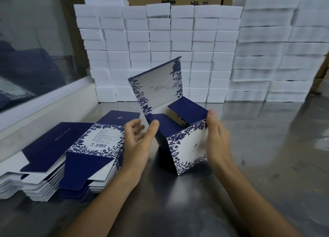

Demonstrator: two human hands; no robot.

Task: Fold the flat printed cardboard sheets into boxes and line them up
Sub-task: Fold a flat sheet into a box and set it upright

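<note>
Head view, down onto near tabletop (249, 165)

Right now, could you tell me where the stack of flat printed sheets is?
In the head view, the stack of flat printed sheets lies on the metal table at lower left, just left of the left hand and the half-folded box.
</note>
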